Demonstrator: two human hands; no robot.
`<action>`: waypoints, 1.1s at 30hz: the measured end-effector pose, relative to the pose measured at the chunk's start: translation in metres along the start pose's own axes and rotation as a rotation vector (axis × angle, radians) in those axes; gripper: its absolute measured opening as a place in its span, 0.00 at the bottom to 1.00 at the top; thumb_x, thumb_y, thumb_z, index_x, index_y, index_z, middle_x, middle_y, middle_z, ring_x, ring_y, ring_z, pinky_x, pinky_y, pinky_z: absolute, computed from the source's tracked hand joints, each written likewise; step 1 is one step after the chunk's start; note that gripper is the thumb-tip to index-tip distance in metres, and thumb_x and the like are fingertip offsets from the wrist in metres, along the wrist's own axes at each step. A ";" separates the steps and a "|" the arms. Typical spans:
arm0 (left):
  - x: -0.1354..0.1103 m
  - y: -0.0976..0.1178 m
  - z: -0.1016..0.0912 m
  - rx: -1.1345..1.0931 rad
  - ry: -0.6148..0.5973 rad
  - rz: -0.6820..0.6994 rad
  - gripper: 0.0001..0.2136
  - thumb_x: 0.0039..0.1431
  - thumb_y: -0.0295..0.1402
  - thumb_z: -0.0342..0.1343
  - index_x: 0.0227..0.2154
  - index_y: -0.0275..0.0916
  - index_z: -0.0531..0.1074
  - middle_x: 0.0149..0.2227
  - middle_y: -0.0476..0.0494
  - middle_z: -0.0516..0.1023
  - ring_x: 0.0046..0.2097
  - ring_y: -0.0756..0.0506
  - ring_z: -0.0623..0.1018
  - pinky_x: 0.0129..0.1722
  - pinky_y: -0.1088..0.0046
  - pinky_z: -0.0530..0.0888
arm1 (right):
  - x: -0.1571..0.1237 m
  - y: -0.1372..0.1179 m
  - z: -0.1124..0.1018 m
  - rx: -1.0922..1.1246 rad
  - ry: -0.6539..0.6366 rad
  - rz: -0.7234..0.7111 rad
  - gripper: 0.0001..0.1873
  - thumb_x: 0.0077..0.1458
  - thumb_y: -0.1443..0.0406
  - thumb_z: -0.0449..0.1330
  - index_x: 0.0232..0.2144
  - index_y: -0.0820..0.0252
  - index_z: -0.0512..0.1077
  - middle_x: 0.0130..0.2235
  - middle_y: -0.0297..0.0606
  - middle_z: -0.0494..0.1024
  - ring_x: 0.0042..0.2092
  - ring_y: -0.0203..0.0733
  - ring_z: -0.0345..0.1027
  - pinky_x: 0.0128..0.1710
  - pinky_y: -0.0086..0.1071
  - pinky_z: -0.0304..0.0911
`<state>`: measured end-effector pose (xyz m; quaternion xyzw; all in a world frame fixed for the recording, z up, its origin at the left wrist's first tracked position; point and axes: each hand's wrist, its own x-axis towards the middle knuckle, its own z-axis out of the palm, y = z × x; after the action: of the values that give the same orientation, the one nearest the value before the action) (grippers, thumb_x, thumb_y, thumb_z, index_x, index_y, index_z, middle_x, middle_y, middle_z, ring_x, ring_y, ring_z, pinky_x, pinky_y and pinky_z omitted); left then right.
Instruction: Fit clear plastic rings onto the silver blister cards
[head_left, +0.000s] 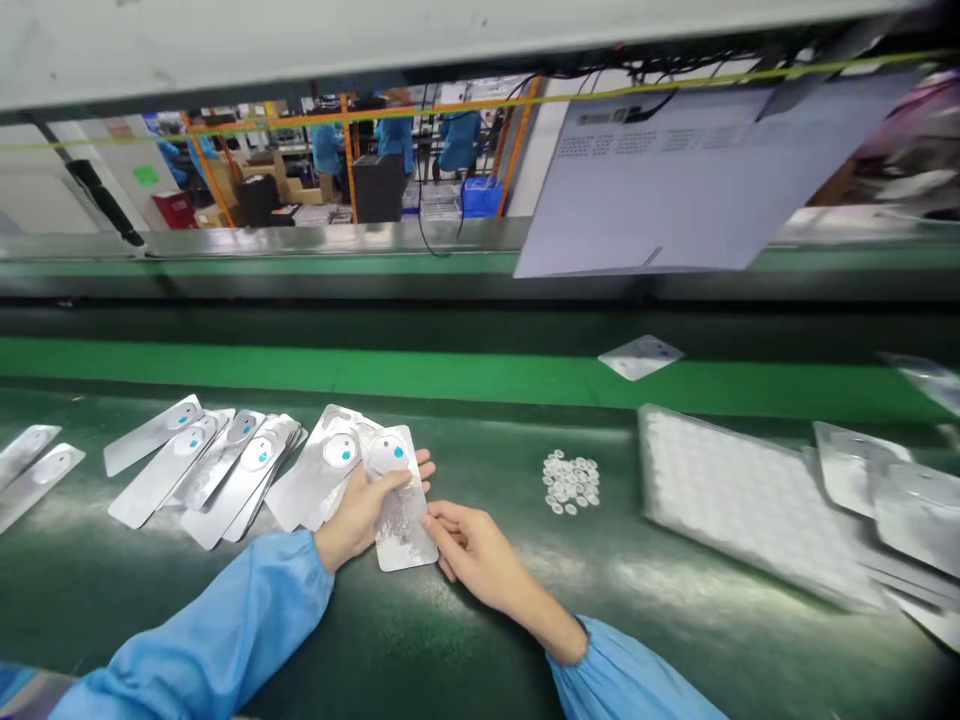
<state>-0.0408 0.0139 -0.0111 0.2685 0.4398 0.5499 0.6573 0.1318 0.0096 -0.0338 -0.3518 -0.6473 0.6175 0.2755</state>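
My left hand (360, 515) and my right hand (476, 555) hold a silver foil blister pack (401, 515) over the green belt. Its round clear blister with a blue spot sits at the top, under my left fingers, and my right fingertips grip its lower edge. Just left of my hands, an overlapping stack of similar foil packs (322, 470) lies on the belt. Several more foil strips (217, 470) lie fanned further left. A small heap of clear round discs (571, 483) lies to the right of my right hand.
A white gridded tray (750, 505) and loose foil sheets (855, 465) lie on the belt's right side. A green rail (300, 360) runs behind the belt, with a foil piece (641, 358) on it. A paper sheet (675, 170) hangs above. Co-workers in blue gowns (394, 135) stand far beyond.
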 end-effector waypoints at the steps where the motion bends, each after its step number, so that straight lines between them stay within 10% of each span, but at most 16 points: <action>1: 0.001 0.000 0.000 -0.038 0.008 -0.029 0.18 0.52 0.30 0.67 0.47 0.36 0.75 0.56 0.33 0.79 0.54 0.34 0.81 0.54 0.57 0.78 | -0.002 0.002 0.001 -0.018 -0.011 0.004 0.25 0.66 0.44 0.54 0.31 0.59 0.66 0.22 0.26 0.63 0.19 0.31 0.57 0.21 0.27 0.53; 9: -0.002 -0.004 -0.001 -0.033 0.041 -0.104 0.15 0.51 0.34 0.69 0.40 0.33 0.76 0.44 0.31 0.84 0.45 0.35 0.84 0.43 0.61 0.82 | -0.012 -0.001 -0.010 -0.298 0.022 -0.088 0.19 0.71 0.54 0.51 0.38 0.60 0.74 0.22 0.32 0.73 0.21 0.35 0.66 0.22 0.27 0.60; 15: -0.006 -0.011 0.001 0.112 -0.036 -0.110 0.15 0.52 0.42 0.69 0.33 0.34 0.77 0.32 0.40 0.82 0.33 0.42 0.82 0.34 0.68 0.78 | -0.015 -0.011 -0.013 -0.488 0.536 -0.451 0.07 0.68 0.66 0.58 0.43 0.58 0.77 0.33 0.38 0.81 0.26 0.36 0.72 0.26 0.28 0.70; 21: -0.018 -0.014 0.005 0.498 -0.100 0.069 0.18 0.61 0.43 0.61 0.22 0.36 0.69 0.21 0.52 0.67 0.24 0.52 0.66 0.24 0.77 0.62 | -0.012 -0.009 -0.005 -0.640 0.501 -0.608 0.15 0.67 0.72 0.58 0.52 0.56 0.76 0.36 0.40 0.79 0.34 0.40 0.76 0.34 0.30 0.74; 33: -0.027 -0.016 0.000 0.418 -0.032 -0.039 0.13 0.57 0.44 0.60 0.26 0.39 0.76 0.27 0.48 0.73 0.33 0.44 0.73 0.33 0.71 0.73 | -0.017 -0.009 -0.007 -0.757 0.482 -0.552 0.11 0.67 0.72 0.59 0.48 0.56 0.77 0.38 0.39 0.82 0.36 0.40 0.79 0.37 0.32 0.77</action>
<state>-0.0335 -0.0159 -0.0167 0.3990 0.5389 0.4299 0.6046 0.1464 0.0007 -0.0226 -0.3750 -0.8119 0.1464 0.4228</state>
